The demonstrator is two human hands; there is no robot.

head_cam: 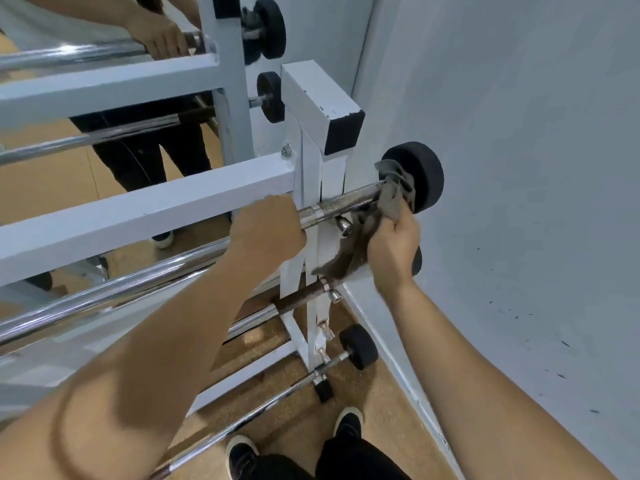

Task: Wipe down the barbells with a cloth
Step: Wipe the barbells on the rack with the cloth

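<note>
Left hand (pixel 266 233) curls round the knurled chrome barbell (pixel 346 202); right hand (pixel 393 249), arm outstretched, pinches a crumpled grey cloth (pixel 394 194) against its black end weight (pixel 420 178)

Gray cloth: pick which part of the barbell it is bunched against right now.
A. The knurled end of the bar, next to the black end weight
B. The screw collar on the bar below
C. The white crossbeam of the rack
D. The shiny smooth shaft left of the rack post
A: the right hand pinches the gray cloth where the knurled bar meets the black end weight, while the left hand grips the bar beside the rack post.
</note>
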